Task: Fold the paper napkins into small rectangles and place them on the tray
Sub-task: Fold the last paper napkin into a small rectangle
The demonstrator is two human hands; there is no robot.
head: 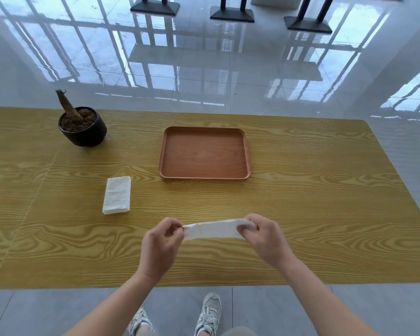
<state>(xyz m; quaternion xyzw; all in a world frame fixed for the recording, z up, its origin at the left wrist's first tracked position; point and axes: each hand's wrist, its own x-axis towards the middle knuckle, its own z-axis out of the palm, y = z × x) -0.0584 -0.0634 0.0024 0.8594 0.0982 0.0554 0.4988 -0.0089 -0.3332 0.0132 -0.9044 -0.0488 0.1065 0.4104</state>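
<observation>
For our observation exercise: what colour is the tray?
The tray is reddish-brown wood, clearest in the head view.

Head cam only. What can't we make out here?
All from the head view:
- held napkin: both ends buried in the grip of the left hand and right hand; fold count unreadable.
- napkin stack: sheet count too fine to tell.
- table: left end cut off by the frame edge.
- pot: what the brown stick is, too small.

A white napkin (pixel 212 229) is stretched above the table, a folded stack (pixel 117 195) lies left of the brown tray (pixel 246 151).
</observation>
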